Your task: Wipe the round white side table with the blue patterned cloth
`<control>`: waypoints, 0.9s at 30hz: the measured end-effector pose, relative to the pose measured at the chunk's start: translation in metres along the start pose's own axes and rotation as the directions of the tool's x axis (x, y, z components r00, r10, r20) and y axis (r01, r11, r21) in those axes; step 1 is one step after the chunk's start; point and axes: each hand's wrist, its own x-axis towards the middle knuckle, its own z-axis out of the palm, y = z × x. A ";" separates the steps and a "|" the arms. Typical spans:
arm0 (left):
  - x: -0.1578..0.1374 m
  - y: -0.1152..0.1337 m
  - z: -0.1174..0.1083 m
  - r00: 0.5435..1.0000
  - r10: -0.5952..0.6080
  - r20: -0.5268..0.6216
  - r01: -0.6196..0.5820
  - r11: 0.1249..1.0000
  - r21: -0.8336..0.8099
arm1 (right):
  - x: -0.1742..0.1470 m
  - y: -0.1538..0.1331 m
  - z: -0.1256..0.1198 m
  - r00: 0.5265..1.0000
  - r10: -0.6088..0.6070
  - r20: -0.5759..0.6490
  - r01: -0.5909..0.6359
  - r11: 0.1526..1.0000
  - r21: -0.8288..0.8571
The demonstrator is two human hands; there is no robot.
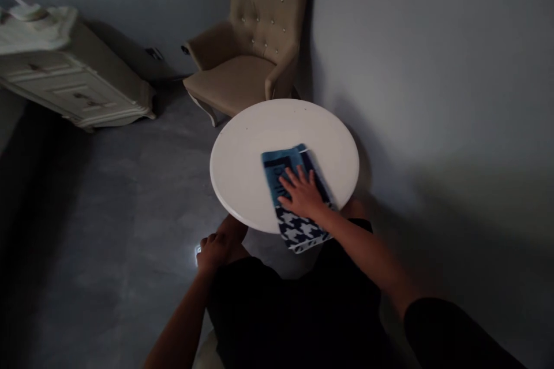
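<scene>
While a round white table [242, 179] bears a folded patterned cloth [277, 187], a right hand [302, 195] lies spread upon it

Beyond the table, beside a grey wall [433, 69], stands a beige button-tufted armchair [255, 57]. A pale cabinet [82, 83] with dark pulls stands at far left; a small white object [28, 10] on its top is too dim to identify. The cloth lies on the near right part of the tabletop, its lower end overhanging the edge. It shows teal and navy areas above a navy-and-pale houndstooth section. Dark lettering on the teal is turned sideways and partly covered; its wording cannot be read with certainty. The right hand rests flat, fingers apart. The left hand [214, 251] rests at the left knee; whether its fingers grip anything cannot be told. Beside it glows a small bright patch [198, 253], nature unclear. A few dark specks [305, 109] mark the tabletop's far side.
</scene>
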 end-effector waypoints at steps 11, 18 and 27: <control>0.017 0.003 -0.004 0.996 -0.093 0.014 0.094 0.990 -0.110 | -0.003 0.146 -0.023 0.945 0.327 0.018 -0.318 0.928 -0.197; 0.029 -0.002 0.003 0.971 -0.234 0.050 0.239 0.951 -0.195 | 0.131 0.206 -0.046 0.925 0.379 0.024 -0.368 0.909 -0.194; 0.043 -0.011 0.004 0.975 -0.215 0.057 0.222 0.948 -0.227 | 0.259 0.264 -0.054 0.942 0.336 -0.011 -0.334 0.930 -0.152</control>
